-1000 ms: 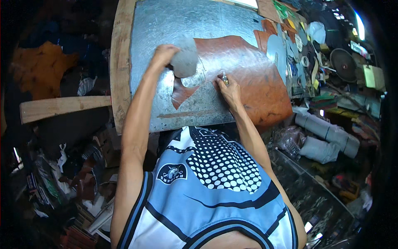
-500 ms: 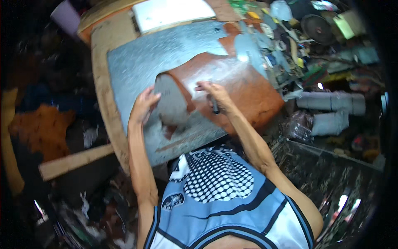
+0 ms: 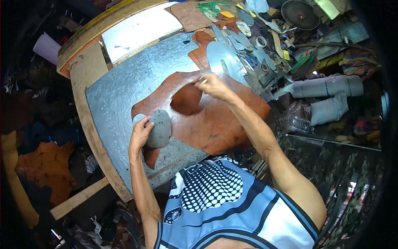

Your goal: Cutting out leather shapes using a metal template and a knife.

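Note:
A large reddish-brown leather sheet (image 3: 224, 124) lies across the blue-grey board (image 3: 120, 83). At its left side, my left hand (image 3: 141, 132) pinches a grey rounded template (image 3: 160, 132), which has handwritten marks. A paler grey edge shows behind that hand. My right hand (image 3: 215, 87) is closed at the leather's far part, fingertips meeting a darker brown, rounded section (image 3: 185, 100). Whether that section is a raised fold or a separate piece I cannot tell. Something small and shiny shows at the right fingers, too small to name.
Scraps, templates and tape rolls (image 3: 261, 41) crowd the bench's right side. A white panel (image 3: 141, 27) and a brown leather piece (image 3: 190, 16) lie at the back. Wrapped rolls (image 3: 327, 86) stand at right; a wooden bar (image 3: 81, 198) juts out at lower left.
The view has shifted. My left hand and the grey template have moved nearer to me. My right hand has gone to the leather's far part; the dark tool in it earlier is no longer visible.

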A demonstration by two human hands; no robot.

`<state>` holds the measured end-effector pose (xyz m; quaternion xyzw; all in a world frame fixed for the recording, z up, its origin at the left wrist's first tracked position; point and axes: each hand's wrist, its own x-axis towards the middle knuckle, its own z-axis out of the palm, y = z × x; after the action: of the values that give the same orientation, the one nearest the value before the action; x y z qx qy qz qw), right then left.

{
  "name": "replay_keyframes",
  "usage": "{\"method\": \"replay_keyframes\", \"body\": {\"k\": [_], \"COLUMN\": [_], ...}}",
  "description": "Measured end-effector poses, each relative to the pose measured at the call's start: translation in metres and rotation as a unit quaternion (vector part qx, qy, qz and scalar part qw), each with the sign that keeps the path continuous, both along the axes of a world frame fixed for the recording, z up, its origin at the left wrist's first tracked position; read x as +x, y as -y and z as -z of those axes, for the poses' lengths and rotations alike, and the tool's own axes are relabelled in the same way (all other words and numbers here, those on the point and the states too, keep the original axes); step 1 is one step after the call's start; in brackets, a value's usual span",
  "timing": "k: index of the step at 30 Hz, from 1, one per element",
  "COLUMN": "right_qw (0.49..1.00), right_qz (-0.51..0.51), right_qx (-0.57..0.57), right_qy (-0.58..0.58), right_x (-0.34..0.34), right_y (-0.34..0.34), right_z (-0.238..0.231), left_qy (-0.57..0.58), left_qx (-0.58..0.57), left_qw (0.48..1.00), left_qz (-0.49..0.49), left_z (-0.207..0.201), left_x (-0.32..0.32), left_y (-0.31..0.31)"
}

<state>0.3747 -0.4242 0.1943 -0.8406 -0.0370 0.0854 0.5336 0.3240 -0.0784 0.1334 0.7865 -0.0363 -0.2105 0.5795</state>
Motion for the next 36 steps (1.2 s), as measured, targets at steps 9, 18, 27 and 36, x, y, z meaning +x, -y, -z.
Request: {"method": "replay_keyframes", "body": {"k": [9,18,27,36], "right_qw": [0.886,0.891,0.889,0.889], "right_qz": [0.354,0.363,0.365,0.363], "right_qx": [0.261,0.231,0.225,0.232], "right_qy": [-0.149,-0.142,-0.159,-0.154], "right_x": [0.040,0.031,0.036,0.030], "right_y": [0.122,0.094,0.102,0.096], "right_z": [0.102,0.111,0.111,0.119], "left_qy": [0.281,0.338,0.259,0.033], "left_qx": [0.305,0.355,0.436,0.037], "left_qw": [0.910,0.870,0.855,0.999], "left_qz": [-0.028,0.061,0.111,0.020], "left_z": [-0.004,0.047,0.073,0.037], "left_x": [0.105,0.345,0.409,0.370], "left_y": [0.110,0.319,0.356,0.337]}}
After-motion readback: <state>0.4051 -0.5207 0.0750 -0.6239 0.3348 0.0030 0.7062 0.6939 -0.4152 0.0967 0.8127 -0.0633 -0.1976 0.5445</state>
